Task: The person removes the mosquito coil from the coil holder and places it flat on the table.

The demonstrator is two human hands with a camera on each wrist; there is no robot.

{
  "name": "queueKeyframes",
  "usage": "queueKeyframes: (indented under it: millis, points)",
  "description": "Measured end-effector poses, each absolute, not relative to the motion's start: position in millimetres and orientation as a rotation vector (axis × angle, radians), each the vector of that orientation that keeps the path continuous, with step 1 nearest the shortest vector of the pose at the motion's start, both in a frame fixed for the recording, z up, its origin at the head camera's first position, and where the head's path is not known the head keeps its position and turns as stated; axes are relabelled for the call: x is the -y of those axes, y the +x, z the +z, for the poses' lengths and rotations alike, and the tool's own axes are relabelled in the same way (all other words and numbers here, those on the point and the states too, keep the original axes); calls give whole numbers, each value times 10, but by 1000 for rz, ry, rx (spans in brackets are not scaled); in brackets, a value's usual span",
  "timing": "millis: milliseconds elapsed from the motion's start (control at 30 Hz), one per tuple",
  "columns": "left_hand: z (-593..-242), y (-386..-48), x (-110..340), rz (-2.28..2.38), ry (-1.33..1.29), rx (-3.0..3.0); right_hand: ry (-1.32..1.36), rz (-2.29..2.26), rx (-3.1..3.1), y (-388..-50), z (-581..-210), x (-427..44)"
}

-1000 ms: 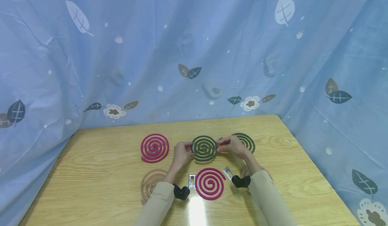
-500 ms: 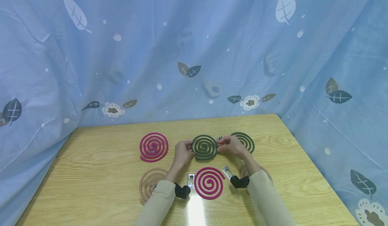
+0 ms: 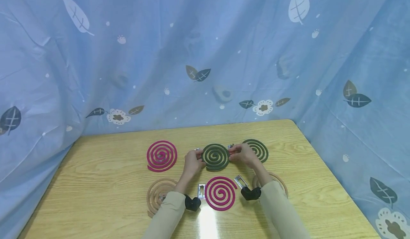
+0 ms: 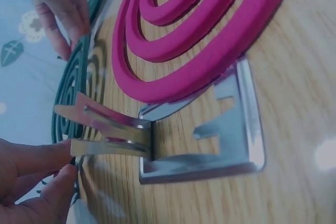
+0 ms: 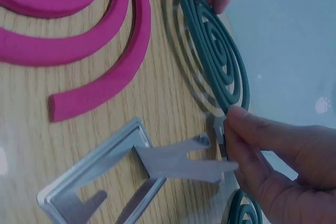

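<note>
A dark green mosquito coil is held by its opposite edges between both hands, tilted and a little above the table. My left hand pinches its left edge, my right hand its right edge. In both wrist views, the coil is seen nearly edge-on, with its shadow on the wood. Nearer the body lies a magenta coil, overlapping a metal coil stand whose prongs are bent up. Below my right hand is another metal stand, also with raised prongs.
On the wooden table are another magenta coil at back left, a second green coil behind the right hand, and tan coils under both forearms. Small metal stands show near the hands. A blue patterned curtain hangs behind.
The head view shifts slightly. Both hands keep hold of the green coil in almost the same place, and a bit of metal now shows behind the left hand.
</note>
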State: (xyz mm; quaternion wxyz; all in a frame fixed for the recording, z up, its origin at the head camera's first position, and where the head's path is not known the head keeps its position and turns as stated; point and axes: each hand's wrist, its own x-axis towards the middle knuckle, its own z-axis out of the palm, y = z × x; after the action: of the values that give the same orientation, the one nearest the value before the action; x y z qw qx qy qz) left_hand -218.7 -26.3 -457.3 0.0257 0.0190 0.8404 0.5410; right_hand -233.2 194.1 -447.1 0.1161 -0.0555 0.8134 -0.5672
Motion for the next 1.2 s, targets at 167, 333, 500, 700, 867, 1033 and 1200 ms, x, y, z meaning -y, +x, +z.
queueKeyframes:
  millis: [167,333,500,700,867,1033,1200]
  points:
    - [-4560,-2179,291,1657,84,-2593,-214,-1625,-2381,-2316,-4460,-1967]
    - [-4559,-2191,300,1632,103,-2616,-323,-1649,-2377,-2331,-4537,-2027]
    - [-4551,-2209,290,1617,114,-2637,-285,-1674,-2377,-2315,-4531,-2001]
    - [-4547,-2234,289,1610,118,-2657,-90,-1588,-2446,-2285,-4440,-1890]
    - [-4568,-2257,280,1605,134,-2661,-49,-1596,-2441,-2294,-4417,-1879]
    - [-4579,-2263,271,1621,101,-2640,-54,-1597,-2419,-2330,-4432,-1891]
    - [-4580,-2267,259,1576,103,-2670,-67,-1515,-2481,-2355,-4443,-1888]
